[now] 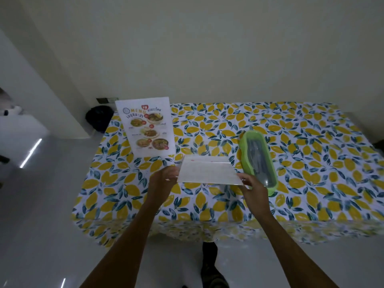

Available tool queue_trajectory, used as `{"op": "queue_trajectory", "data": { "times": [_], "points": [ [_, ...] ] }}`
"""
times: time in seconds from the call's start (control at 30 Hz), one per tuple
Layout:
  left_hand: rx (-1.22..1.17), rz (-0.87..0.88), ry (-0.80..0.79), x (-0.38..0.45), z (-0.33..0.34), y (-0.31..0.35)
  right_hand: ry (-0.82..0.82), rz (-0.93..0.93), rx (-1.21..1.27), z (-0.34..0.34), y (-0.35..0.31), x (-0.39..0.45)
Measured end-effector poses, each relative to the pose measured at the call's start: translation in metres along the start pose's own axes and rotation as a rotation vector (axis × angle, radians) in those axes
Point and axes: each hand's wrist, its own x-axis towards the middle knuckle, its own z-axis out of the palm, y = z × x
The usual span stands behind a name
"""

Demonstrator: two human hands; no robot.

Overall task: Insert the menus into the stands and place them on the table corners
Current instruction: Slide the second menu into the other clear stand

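Head view: your left hand (pixel 164 179) pinches the left edge and your right hand (pixel 252 188) the right corner of the second menu stand (pixel 207 171), held tilted just above the table (pixel 311 163) at frame centre. Keep both grips level and carry it to a free corner, probably the far right. Its sheet appears pale and faint. The first menu stand (pixel 146 125) stands upright at the upper-left corner, beside the green cutlery box (pixel 258 161).

Two menus (pixel 145 126) (pixel 207 171), one green cutlery box (pixel 258 161), two hands (pixel 163 179) (pixel 254 189).
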Motion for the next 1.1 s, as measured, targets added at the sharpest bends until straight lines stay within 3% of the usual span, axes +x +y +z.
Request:
{"op": "queue_trajectory", "data": {
  "times": [0.13, 0.4, 0.57, 0.7, 0.93, 1.1],
  "points": [
    [-0.095, -0.027, 0.004, 0.012, 0.002, 0.02, 0.031, -0.033, -0.029, -0.013, -0.013, 0.017],
    [0.275, 0.15, 0.061, 0.073, -0.008, 0.048, 0.055, -0.114, -0.141, -0.014, -0.044, 0.092],
    [0.226, 0.062, 0.088, 0.117, -0.009, 0.06, 0.083, -0.152, -0.247, -0.002, -0.041, 0.149],
    [0.254, 0.13, 0.129, 0.147, -0.005, 0.071, 0.026, -0.178, -0.289, 0.007, -0.033, 0.185],
    [0.341, -0.034, 0.174, 0.19, 0.009, 0.062, -0.039, -0.097, -0.3, 0.026, -0.013, 0.221],
    [0.409, -0.125, 0.105, 0.194, 0.025, 0.048, -0.098, -0.084, -0.372, 0.033, 0.002, 0.233]
  ]
}}
